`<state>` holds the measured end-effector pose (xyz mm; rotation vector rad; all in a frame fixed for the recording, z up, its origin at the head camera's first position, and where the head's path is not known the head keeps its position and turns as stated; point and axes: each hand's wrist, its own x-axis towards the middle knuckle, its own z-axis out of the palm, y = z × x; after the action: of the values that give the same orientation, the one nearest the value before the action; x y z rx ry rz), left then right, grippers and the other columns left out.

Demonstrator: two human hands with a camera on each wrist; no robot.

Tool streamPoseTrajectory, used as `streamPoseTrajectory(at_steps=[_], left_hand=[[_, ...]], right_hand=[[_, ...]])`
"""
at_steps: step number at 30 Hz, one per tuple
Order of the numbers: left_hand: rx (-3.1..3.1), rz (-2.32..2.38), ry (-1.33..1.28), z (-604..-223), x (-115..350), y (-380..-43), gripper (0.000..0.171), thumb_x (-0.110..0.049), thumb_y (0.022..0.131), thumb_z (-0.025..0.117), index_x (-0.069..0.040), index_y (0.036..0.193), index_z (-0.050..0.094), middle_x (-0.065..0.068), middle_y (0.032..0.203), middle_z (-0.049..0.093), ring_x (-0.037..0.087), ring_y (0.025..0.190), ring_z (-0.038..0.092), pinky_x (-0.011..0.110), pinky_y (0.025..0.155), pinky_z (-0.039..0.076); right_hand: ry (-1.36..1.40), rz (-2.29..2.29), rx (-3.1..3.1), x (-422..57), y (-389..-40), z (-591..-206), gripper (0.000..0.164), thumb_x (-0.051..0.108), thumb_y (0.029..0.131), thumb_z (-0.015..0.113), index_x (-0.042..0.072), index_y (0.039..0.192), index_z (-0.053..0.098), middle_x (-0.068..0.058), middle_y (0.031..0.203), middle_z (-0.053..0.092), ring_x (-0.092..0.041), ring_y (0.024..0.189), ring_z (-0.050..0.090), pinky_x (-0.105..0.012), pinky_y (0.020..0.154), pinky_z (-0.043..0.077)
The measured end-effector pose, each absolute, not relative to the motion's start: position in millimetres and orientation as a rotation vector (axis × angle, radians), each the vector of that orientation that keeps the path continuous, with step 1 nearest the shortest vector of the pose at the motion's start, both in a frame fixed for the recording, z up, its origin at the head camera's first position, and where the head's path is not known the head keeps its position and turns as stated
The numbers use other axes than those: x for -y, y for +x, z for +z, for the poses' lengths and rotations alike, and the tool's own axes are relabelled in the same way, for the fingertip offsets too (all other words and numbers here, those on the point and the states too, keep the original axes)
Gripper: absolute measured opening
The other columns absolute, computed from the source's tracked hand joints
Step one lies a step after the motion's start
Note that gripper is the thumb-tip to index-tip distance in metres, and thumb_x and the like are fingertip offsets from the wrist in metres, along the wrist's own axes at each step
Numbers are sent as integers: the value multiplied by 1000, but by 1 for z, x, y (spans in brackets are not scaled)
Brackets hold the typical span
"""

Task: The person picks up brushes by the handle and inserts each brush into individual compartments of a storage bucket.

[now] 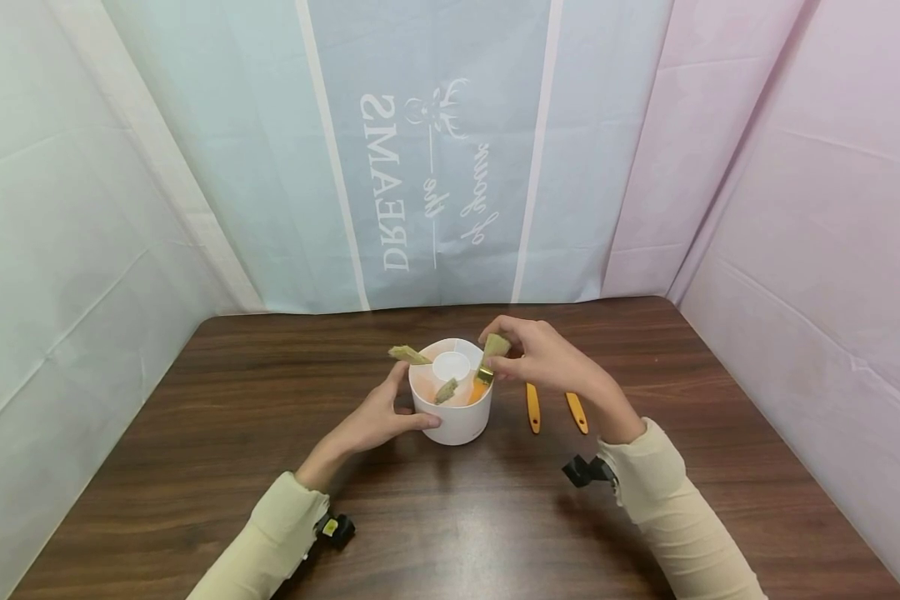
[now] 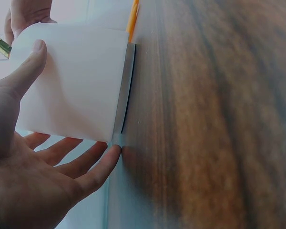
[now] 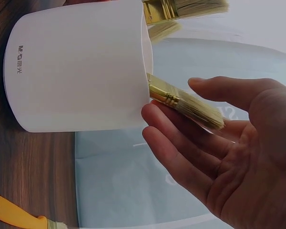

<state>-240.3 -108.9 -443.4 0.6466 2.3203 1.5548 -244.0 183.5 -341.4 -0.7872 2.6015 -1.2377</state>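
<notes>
A round white pen holder point(image 1: 457, 427) with inner compartments stands on the table, gripped by my left hand point(image 1: 378, 412): thumb on the near wall, fingers along the left side. Three paintbrushes stand in it, bristles up: one leans left point(image 1: 408, 355), another is near the front point(image 1: 446, 391), and the third, a brush with a gold ferrule point(image 3: 190, 102), leans out at the right. My right hand point(image 1: 547, 358) is around that third brush. In the right wrist view its fingers lie beside the bristles and ferrule, while the thumb is apart from the brush.
Right of the holder, two yellow brush handles point(image 1: 532, 408) point(image 1: 577, 412) lie on the dark wooden table point(image 1: 195, 467); my right hand and forearm partly cover those brushes. A printed cloth point(image 1: 435, 167) hangs behind the table, with pale cloth walls at both sides.
</notes>
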Motion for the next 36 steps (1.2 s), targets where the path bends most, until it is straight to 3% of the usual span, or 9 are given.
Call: streamPoseTrajectory(at_steps=[9,16,27,36], left_hand=[[-2328,1553,643,-443,108,-240,96,-31,86,87,-21,158,25,11,158,45,30,145,47,40,102,58],[-2320,1563,663,-443,108,-240,95,-29,87,86,-17,158,24,14,158,44,33,146,47,41,101,59],[-2323,1557,639,-445,108,-241,95,-30,86,87,-22,157,25,11,157,45,29,145,48,39,101,58],[-2332,1552,639,-443,109,-240,97,-31,86,87,-21,159,24,12,157,46,30,145,48,41,101,59]], right_hand=[[-769,-1270,-2591,-193,-245,-337,33,28,100,71,10,125,62,-8,104,78,-17,81,75,-32,70,64],[-710,-1266,-2634,-205,-249,-334,35,35,101,68,11,126,62,-7,99,78,-18,81,76,-33,70,64],[-562,-1376,-2594,-238,-268,-341,39,37,106,60,3,125,61,-19,100,73,-24,83,75,-36,75,65],[-354,-1262,-2691,-265,-281,-351,39,31,104,64,2,128,60,-24,111,73,-27,87,75,-38,75,65]])
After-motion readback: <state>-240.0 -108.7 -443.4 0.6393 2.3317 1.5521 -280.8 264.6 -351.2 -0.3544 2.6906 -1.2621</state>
